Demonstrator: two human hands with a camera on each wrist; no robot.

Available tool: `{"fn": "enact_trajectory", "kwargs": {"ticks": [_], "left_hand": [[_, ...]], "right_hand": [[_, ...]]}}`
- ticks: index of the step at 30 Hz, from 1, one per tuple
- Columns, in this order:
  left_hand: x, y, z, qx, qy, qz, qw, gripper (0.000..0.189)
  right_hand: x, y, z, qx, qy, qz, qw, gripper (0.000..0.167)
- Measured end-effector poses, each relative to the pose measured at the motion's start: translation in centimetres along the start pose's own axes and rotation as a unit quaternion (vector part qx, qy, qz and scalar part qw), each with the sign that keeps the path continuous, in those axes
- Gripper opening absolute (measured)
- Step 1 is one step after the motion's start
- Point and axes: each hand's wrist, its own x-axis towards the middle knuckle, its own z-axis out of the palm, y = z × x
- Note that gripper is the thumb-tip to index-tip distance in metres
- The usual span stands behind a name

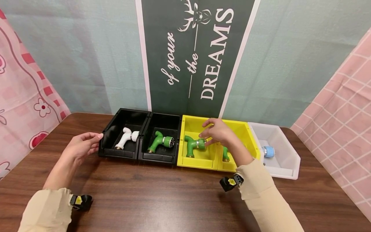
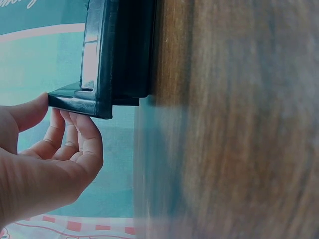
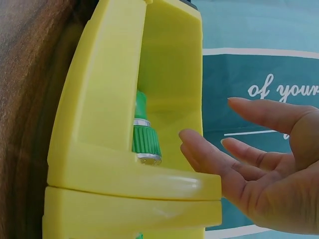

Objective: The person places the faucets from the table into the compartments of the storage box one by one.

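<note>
My left hand [image 1: 82, 146] pinches the left side wall of the leftmost black bin [image 1: 118, 154]; in the left wrist view thumb and fingers lie on either side of its edge. That bin contains a white tap [image 1: 125, 138]. Above the yellow bins, my right hand [image 1: 218, 131] hovers with spread, slightly bent fingers and holds nothing. Just below its fingertips a green tap [image 1: 191, 146] lies in the left yellow bin [image 1: 197, 163]. The right forearm partly hides another green tap [image 1: 225, 154] in the right yellow bin [image 1: 242, 127].
A second black bin [image 1: 157, 158] holds a green tap [image 1: 158, 141]. On the right end, a white bin [image 1: 285, 154] contains a tap with a blue collar [image 1: 269, 151]. The bins stand side by side on the wooden table [image 1: 150, 199], before a hanging cloth [image 1: 116, 58].
</note>
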Motion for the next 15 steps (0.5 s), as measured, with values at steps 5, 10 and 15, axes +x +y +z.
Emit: {"fn": "enact_trajectory", "kwargs": {"ticks": [5,10,15], "left_hand": [[-0.02,-0.01,0.0,-0.003,0.0,-0.002,1.0,0.017],[-0.04,0.03,0.01,-0.002,0.002,-0.002,1.0,0.017],[-0.02,0.06,0.04,0.0,0.003,-0.003,1.0,0.016]], "right_hand": [[-0.17,-0.03,-0.14,0.007,-0.003,-0.002,1.0,0.044],[-0.33,-0.05,-0.21,0.011,0.001,-0.002,0.9999,0.043],[-0.41,0.0,-0.25,0.014,0.004,-0.001,0.9999,0.042]]}}
